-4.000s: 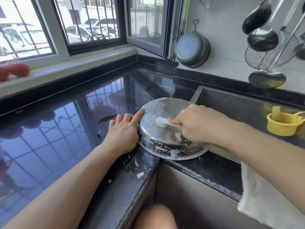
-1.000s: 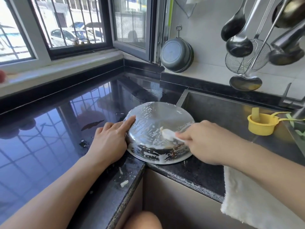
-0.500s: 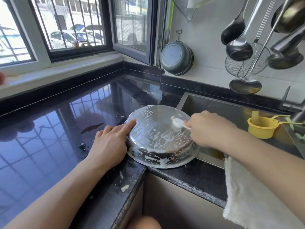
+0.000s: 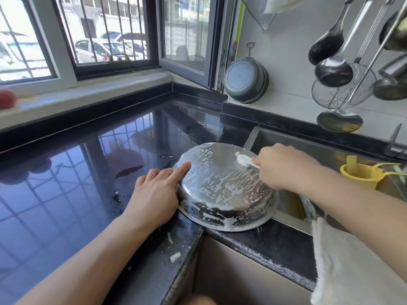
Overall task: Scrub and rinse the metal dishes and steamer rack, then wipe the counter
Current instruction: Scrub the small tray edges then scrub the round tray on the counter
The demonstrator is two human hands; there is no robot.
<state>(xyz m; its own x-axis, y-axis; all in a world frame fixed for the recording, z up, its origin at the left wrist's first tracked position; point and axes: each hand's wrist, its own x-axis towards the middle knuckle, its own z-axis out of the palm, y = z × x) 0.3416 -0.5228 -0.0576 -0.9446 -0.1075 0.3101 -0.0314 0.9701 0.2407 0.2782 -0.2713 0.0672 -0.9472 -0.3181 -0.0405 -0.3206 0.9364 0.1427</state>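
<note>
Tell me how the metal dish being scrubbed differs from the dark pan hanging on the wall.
The metal dish lies upside down on the counter; the dark pan hangs against the wall. The dish is shiny and streaked with suds; the pan is dull grey and shows no suds. Both are round and show their undersides.

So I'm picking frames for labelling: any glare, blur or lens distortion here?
Head view: the glossy black counter mirrors the bright window, hiding its surface; straight window bars bow from the wide-angle lens; the hanging ladles and a red object at the left edge are smeared; the soapy metal dish and both hands stay sharp.
</note>
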